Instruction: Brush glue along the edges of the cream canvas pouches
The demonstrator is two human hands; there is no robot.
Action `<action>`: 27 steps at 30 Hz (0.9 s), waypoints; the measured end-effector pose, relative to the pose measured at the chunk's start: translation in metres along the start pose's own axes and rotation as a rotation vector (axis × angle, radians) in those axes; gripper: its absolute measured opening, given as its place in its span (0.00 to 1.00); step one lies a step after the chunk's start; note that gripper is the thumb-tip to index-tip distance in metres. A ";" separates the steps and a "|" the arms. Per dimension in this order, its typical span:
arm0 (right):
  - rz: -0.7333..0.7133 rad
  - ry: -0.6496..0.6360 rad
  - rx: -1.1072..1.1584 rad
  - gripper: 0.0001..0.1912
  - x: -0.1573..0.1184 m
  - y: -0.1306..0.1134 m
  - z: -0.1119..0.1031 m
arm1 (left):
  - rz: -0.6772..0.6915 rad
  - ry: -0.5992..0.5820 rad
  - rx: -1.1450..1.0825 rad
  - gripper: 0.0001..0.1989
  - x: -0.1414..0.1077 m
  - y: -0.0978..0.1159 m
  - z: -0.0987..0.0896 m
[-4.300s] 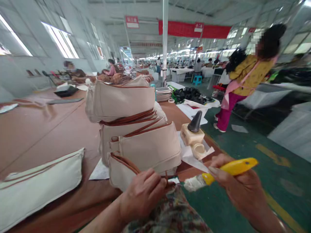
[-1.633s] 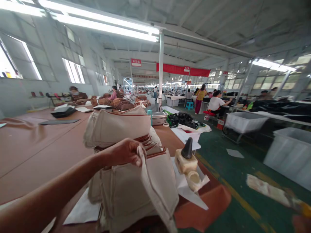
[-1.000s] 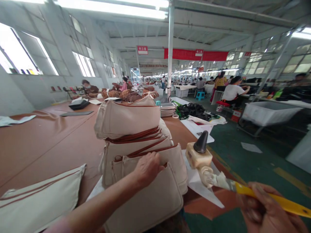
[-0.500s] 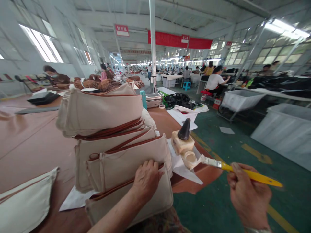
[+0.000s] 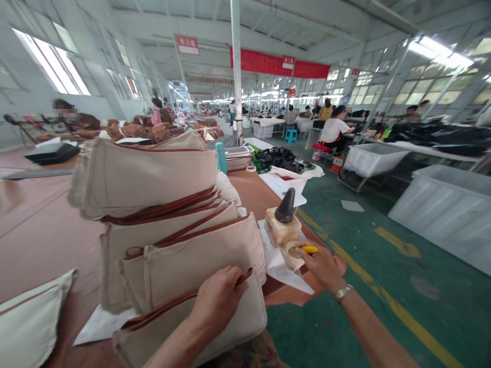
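My left hand [image 5: 220, 296] pinches the brown top edge of the nearest cream bag piece [image 5: 247, 317], at the bottom centre. Behind it, more cream pieces with brown edging [image 5: 199, 245] lie overlapped in a stack. My right hand [image 5: 324, 266] is closed round a brush with a yellow handle [image 5: 310, 249]; its bristles are hidden down in the open mouth of a small cream pot [image 5: 293, 258]. Right behind the pot stands a stained, block-shaped container [image 5: 282, 227] with a black cone [image 5: 286, 205] on top.
White paper [image 5: 286, 273] lies under the pot at the brown table's right edge. Another cream piece [image 5: 32, 322] is at the lower left. A teal bottle [image 5: 221, 157] stands behind the stack. White bins [image 5: 445, 204] and seated people are farther off, right.
My right hand has moved left with the brush, from beside the pot to its mouth. My left hand has lifted the nearest piece's edge a little. The view has shifted slightly.
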State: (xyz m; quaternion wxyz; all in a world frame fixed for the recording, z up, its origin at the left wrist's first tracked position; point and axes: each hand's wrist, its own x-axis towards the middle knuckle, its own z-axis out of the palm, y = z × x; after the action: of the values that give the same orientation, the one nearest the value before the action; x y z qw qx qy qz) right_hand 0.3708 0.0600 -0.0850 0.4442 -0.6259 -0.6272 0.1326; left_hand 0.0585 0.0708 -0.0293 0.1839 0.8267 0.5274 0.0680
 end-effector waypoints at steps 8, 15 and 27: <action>-0.145 -0.111 -0.068 0.11 -0.022 0.000 -0.022 | 0.105 -0.031 -0.174 0.08 0.004 -0.010 -0.001; -0.266 -0.196 -0.106 0.09 -0.044 -0.019 -0.046 | 0.083 0.062 -0.245 0.08 -0.001 -0.015 -0.004; 0.275 0.349 0.006 0.25 -0.066 -0.037 -0.042 | 0.047 -0.016 -0.524 0.09 -0.013 -0.016 -0.018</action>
State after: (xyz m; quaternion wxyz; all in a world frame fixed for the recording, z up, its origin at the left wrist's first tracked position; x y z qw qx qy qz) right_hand 0.3646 -0.0232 -0.0599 0.5256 -0.7176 -0.4493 0.0834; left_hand 0.0336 0.0695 -0.0178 0.3942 0.7635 0.4710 0.1998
